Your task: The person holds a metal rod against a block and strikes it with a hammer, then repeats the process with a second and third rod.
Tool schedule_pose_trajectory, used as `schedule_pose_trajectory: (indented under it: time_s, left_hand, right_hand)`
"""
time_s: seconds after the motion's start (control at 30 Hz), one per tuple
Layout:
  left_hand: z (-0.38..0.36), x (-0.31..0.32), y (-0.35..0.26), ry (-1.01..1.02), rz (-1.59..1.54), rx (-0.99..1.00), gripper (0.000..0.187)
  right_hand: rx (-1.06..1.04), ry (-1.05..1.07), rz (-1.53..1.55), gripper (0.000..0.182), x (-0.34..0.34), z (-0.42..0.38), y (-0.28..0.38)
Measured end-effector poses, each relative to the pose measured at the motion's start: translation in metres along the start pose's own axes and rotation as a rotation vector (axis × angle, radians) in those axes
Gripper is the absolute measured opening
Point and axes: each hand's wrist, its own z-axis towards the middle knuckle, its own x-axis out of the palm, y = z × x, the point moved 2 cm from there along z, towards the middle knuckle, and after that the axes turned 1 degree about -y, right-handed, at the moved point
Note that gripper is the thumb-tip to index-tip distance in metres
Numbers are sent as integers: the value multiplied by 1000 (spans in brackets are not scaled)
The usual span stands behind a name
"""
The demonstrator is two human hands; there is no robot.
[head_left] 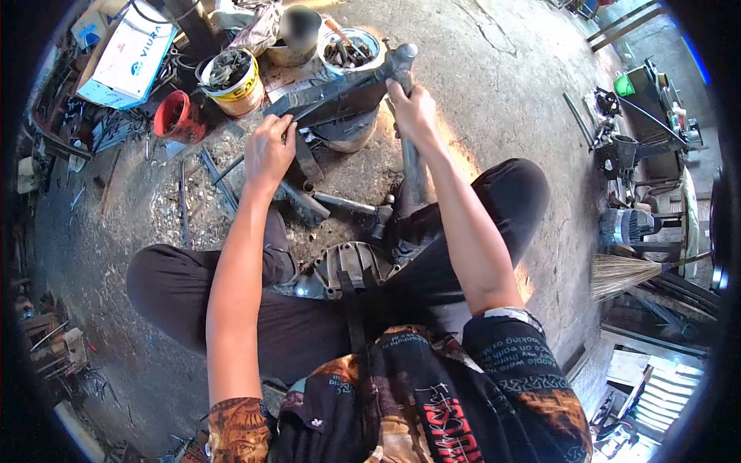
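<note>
My left hand [272, 147] is closed around a thin metal rod [307, 113], whose tip lies over a dark anvil-like steel block [333, 99]. The rod's other end sticks out to the left of the wrist. My right hand [415, 114] grips a hammer [400, 56] close under its head, by the right end of the block. Beneath the block is a round, stump-like base [351, 136]. Between my legs lie a second hammer [347, 204] and a ribbed metal housing [349, 262].
Behind the block stand a white bucket [372, 45] of scrap and tools and a yellow bucket [238, 96] of metal bits. A red bucket [176, 116] and a blue-white box [127, 58] are at left. Bars and rods litter the floor; a broom [625, 276] lies at right.
</note>
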Motion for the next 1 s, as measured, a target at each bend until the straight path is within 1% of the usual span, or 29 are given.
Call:
schedule_pose_trajectory:
  time_s: [0.07, 0.17, 0.27, 0.33, 0.37, 0.43, 0.47, 0.5, 0.57, 0.6, 0.63, 0.7, 0.73, 0.77, 0.83, 0.9, 0.97, 1.0]
  left_hand:
    - [2, 1, 1, 7, 18, -25, 16]
    - [2, 1, 5, 14, 55, -7, 18]
    - [3, -4, 0, 4, 36, 22, 16]
    - [5, -6, -1, 12, 57, 30, 15]
    - [5, -6, -2, 16, 73, 37, 13]
    - [3, -1, 0, 24, 64, 30, 12]
    - [2, 0, 1, 10, 60, 43, 13]
    - [2, 0, 1, -7, 54, 60, 14]
    - [0, 1, -1, 2, 67, 50, 14]
    - [0, 1, -2, -5, 58, 52, 14]
    - [2, 0, -2, -13, 51, 53, 13]
    - [0, 2, 0, -11, 39, 40, 14]
    - [1, 4, 1, -13, 65, 44, 14]
    - [1, 7, 2, -16, 89, 46, 15]
    - [0, 11, 5, -40, 80, 55, 14]
    - [2, 9, 1, -33, 75, 71, 14]
    - [1, 6, -7, -16, 56, 68, 14]
    - [2, 6, -5, -28, 63, 58, 14]
  right_hand:
    - [-19, -26, 2, 58, 5, 17, -20]
    - [-26, -51, 14, 58, 5, 21, -22]
    - [-59, -45, -65, 56, 3, 14, -8]
    - [-305, -246, -92, 53, -5, 3, 11]
    - [-299, -238, -97, 53, -7, -2, 19]
    - [-336, -238, 181, 50, -13, -18, 39]
    - [-356, -267, 53, 48, -14, -25, 44]
    - [-278, -102, 41, 48, -10, -23, 42]
    - [-317, -253, -232, 51, 25, -1, -1]
    - [-282, -258, -203, 56, 24, 3, -3]
    - [-285, -262, -200, 56, 12, -5, 16]
    - [-188, -91, 40, 55, -12, -21, 41]
    - [-273, -229, 58, 50, -18, -23, 50]
    - [-333, -293, 117, 45, -27, -28, 57]
    - [-405, -259, 357, 45, -36, -40, 70]
    - [-355, -239, 192, 41, -14, -30, 42]
    - [-196, -178, -236, 58, 26, 8, -9]
    - [-147, -173, -109, 58, 34, 22, -28]
